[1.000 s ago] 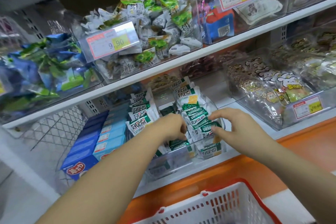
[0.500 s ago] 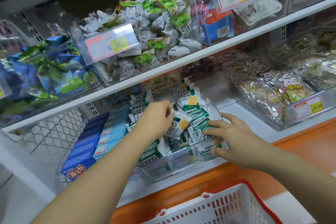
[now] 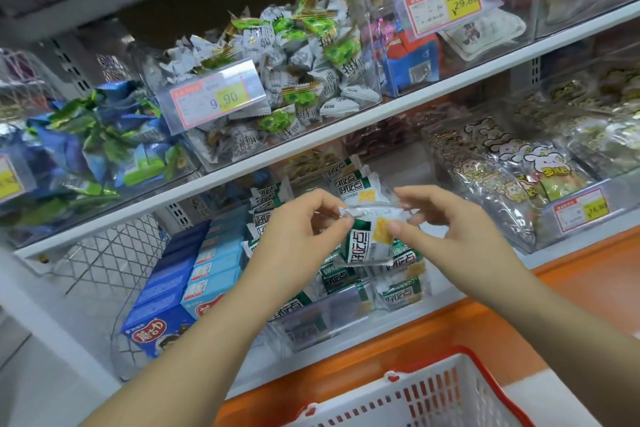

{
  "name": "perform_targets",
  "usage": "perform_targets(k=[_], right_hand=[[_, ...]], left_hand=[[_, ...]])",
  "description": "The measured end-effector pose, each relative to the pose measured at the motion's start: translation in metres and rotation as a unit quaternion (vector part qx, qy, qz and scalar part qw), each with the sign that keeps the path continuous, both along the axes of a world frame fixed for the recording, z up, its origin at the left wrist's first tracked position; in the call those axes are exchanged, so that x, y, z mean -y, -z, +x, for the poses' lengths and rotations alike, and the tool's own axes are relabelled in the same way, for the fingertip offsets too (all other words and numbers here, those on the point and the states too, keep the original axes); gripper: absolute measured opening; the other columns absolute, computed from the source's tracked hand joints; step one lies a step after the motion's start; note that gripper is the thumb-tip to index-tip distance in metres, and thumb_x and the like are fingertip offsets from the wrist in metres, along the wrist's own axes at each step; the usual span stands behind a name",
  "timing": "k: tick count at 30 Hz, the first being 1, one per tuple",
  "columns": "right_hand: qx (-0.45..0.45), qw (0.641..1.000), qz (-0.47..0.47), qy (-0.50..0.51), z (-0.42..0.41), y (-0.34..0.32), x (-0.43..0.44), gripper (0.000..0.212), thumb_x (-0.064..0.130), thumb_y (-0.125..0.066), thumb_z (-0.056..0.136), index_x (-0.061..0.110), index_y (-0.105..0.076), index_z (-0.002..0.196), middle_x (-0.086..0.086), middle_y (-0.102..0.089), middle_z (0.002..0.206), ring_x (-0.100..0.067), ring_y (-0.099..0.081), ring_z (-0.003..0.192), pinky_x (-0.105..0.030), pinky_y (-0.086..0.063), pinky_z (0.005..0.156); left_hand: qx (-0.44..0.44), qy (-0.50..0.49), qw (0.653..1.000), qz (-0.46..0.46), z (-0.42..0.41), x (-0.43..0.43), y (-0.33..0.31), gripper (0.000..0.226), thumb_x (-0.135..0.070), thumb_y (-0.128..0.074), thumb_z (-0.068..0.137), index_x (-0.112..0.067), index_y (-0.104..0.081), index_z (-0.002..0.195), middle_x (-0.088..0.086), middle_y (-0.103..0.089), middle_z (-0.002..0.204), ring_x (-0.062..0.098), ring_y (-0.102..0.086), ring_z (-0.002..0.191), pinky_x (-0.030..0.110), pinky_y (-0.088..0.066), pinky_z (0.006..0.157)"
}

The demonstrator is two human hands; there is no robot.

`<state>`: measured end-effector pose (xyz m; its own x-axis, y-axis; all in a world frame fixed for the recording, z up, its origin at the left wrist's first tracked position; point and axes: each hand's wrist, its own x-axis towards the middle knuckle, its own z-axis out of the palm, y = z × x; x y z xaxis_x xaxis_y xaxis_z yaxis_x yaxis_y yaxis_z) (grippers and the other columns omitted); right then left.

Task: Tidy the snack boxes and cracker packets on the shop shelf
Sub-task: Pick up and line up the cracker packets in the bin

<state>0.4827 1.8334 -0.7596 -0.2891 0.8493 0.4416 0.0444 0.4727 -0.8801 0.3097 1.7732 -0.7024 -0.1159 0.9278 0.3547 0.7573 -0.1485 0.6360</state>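
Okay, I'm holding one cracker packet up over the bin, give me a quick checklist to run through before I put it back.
1. Grip on the cracker packet: the left hand pinches its top left corner and the right hand its right side. Ok.
2. Packet lifted free of the clear bin: ok.
3. Packet squared with the rows: it hangs tilted. Not ok.
4. Gap in the bin to slot it into: hidden behind hands and packet. Cannot tell.
5. Neatness of the front packets: they lie askew. Not ok.
6. Rows of blue snack boxes left of the bin: ok.
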Motion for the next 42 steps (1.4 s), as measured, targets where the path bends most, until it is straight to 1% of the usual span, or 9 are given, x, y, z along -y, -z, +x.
perform_targets(k=[6, 9, 13, 17, 21, 24, 27, 34, 42], right_hand=[[-0.004, 0.996, -0.048, -0.078, 0.005, -0.004, 0.004, 0.004, 0.019, -0.072, 0.078, 0.022, -0.070, 0.081, -0.013, -0.070, 0.074, -0.041, -0.062, 0.076, -0.052, -0.050, 0.072], [-0.004, 0.995, -0.056, -0.086, 0.007, 0.000, 0.005, 0.008, 0.024, -0.074, 0.074, 0.017, -0.069, 0.074, -0.014, -0.071, 0.077, -0.036, -0.066, 0.078, -0.049, -0.051, 0.076], [0.022, 0.988, -0.093, -0.117, 0.008, 0.017, 0.017, 0.011, 0.021, -0.073, 0.074, 0.016, -0.065, 0.069, -0.003, -0.072, 0.072, -0.014, -0.068, 0.068, -0.021, -0.051, 0.066], [0.149, 0.969, -0.127, -0.150, 0.009, 0.050, 0.029, 0.009, 0.019, -0.072, 0.080, 0.017, -0.067, 0.073, 0.002, -0.073, 0.074, -0.014, -0.069, 0.072, -0.027, -0.052, 0.069], [0.387, 0.906, -0.082, -0.152, 0.021, 0.090, 0.026, 0.009, 0.029, -0.069, 0.084, 0.025, -0.069, 0.093, 0.020, -0.067, 0.077, 0.010, -0.058, 0.070, -0.008, -0.040, 0.062], [0.602, 0.787, -0.042, -0.132, 0.032, 0.128, 0.020, 0.043, 0.036, -0.063, 0.088, 0.024, -0.055, 0.128, 0.006, -0.055, 0.129, -0.010, -0.053, 0.112, -0.021, -0.039, 0.088], [0.682, 0.714, -0.070, -0.141, 0.043, 0.167, 0.021, 0.061, 0.040, -0.059, 0.089, 0.020, -0.036, 0.143, -0.008, -0.028, 0.153, -0.020, -0.019, 0.143, -0.027, -0.029, 0.108], [0.726, 0.668, -0.073, -0.150, 0.043, 0.199, 0.027, 0.065, 0.043, -0.055, 0.091, 0.016, -0.029, 0.144, -0.013, 0.007, 0.157, -0.025, -0.034, 0.136, -0.037, -0.043, 0.101], [0.737, 0.657, -0.067, -0.144, 0.042, 0.203, 0.029, 0.062, 0.045, -0.056, 0.088, 0.021, -0.034, 0.141, -0.012, 0.012, 0.157, -0.027, -0.035, 0.133, -0.037, -0.046, 0.098]], left_hand=[[0.044, 0.036, 0.998, 0.024, 0.012, 0.004, 0.008, 0.016, -0.015, -0.069, 0.084, -0.027, -0.062, 0.076, -0.008, -0.066, 0.074, 0.004, -0.061, 0.070, 0.019, -0.048, 0.064], [0.106, 0.047, 0.993, 0.022, 0.014, 0.013, 0.020, 0.020, -0.016, -0.070, 0.083, -0.035, -0.063, 0.083, -0.014, -0.068, 0.087, 0.002, -0.064, 0.083, 0.021, -0.052, 0.075], [0.077, 0.043, 0.996, -0.033, 0.010, 0.038, 0.057, 0.039, -0.029, -0.075, 0.076, -0.052, -0.051, 0.095, -0.050, -0.052, 0.097, -0.028, -0.045, 0.098, -0.003, -0.035, 0.081], [0.078, 0.014, 0.993, -0.091, 0.002, 0.058, 0.108, 0.041, -0.029, -0.074, 0.078, -0.056, -0.048, 0.094, -0.039, -0.056, 0.095, -0.022, -0.050, 0.097, 0.001, -0.039, 0.076], [0.074, 0.006, 0.978, -0.194, -0.005, 0.067, 0.164, 0.036, -0.029, -0.069, 0.085, -0.048, -0.046, 0.106, -0.024, -0.057, 0.106, -0.013, -0.058, 0.080, 0.013, -0.049, 0.068], [0.046, -0.007, 0.963, -0.266, -0.018, 0.068, 0.216, 0.034, -0.028, -0.066, 0.088, -0.029, -0.048, 0.117, -0.010, -0.058, 0.120, 0.001, -0.057, 0.091, 0.022, -0.048, 0.078], [0.014, -0.011, 0.939, -0.344, -0.032, 0.071, 0.272, 0.034, -0.027, -0.062, 0.091, -0.025, -0.050, 0.123, -0.007, -0.058, 0.126, 0.012, -0.058, 0.105, 0.027, -0.048, 0.083], [-0.061, -0.014, 0.894, -0.444, -0.041, 0.083, 0.382, 0.029, -0.020, -0.066, 0.088, -0.018, -0.059, 0.116, 0.003, -0.062, 0.121, 0.019, -0.057, 0.106, 0.027, -0.043, 0.090], [-0.066, -0.005, 0.870, -0.489, -0.025, 0.082, 0.435, 0.036, -0.008, -0.044, 0.096, -0.020, -0.053, 0.129, 0.003, -0.053, 0.131, 0.020, -0.049, 0.120, 0.023, -0.039, 0.095]])
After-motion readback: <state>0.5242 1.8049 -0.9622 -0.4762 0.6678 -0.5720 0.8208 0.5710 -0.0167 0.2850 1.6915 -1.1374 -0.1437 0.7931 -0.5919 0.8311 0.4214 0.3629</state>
